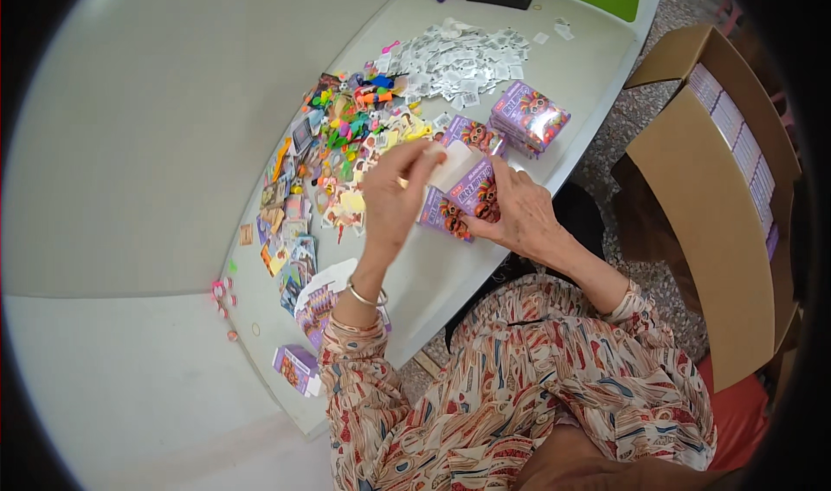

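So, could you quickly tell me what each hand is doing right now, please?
Left hand: raised, fingers pinched at the open white flap of the purple box.
Right hand: closed on the purple box, steadying it.

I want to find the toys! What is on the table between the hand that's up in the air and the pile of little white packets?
In the head view, a heap of small colourful toys lies between the left hand and the white packets.

Both forearms rise from the lower edge in patterned, multicoloured sleeves and meet over the white desk (597,67). The left hand (394,198) is lifted above the desk, wrist bent, fingers drawn together in a pinch, with thin metal bangles (368,298) on the wrist. The right hand (518,214) lies lower, just to its right, palm down, fingers curled closed.
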{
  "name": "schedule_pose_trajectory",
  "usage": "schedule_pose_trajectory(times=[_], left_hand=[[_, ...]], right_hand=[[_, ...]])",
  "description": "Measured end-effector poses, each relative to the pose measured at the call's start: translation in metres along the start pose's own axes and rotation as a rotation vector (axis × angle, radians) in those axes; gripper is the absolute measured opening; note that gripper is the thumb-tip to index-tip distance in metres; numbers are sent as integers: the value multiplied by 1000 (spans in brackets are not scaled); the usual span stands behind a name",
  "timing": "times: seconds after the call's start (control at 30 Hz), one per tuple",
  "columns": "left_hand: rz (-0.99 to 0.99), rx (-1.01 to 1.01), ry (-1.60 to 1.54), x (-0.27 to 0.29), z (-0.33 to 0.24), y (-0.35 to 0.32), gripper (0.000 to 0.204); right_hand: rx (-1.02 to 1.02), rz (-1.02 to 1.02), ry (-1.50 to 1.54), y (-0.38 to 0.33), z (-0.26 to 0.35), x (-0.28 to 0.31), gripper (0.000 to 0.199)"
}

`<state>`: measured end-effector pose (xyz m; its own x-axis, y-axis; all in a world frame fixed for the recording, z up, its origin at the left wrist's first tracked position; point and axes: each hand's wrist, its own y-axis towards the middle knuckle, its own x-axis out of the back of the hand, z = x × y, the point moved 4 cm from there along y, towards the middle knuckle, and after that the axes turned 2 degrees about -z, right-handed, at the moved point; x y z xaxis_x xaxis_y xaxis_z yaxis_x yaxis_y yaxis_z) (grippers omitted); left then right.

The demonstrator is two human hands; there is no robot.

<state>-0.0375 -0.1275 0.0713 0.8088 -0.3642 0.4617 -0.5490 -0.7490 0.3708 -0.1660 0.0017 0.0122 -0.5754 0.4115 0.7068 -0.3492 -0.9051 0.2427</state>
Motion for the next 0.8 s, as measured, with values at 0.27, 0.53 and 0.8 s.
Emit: schedule_pose_trajectory(times=[0.27, 0.53, 0.8], left_hand=[[84, -20, 189, -23, 49, 87, 17], [-75, -104, 661, -75, 178, 140, 34], [-139, -141, 620, -70, 182, 141, 20]], right_hand=[[-56, 21, -29, -7, -22, 6, 85], [-81, 26, 2, -18, -30, 13, 79], [-72, 30, 35, -27, -32, 14, 79]])
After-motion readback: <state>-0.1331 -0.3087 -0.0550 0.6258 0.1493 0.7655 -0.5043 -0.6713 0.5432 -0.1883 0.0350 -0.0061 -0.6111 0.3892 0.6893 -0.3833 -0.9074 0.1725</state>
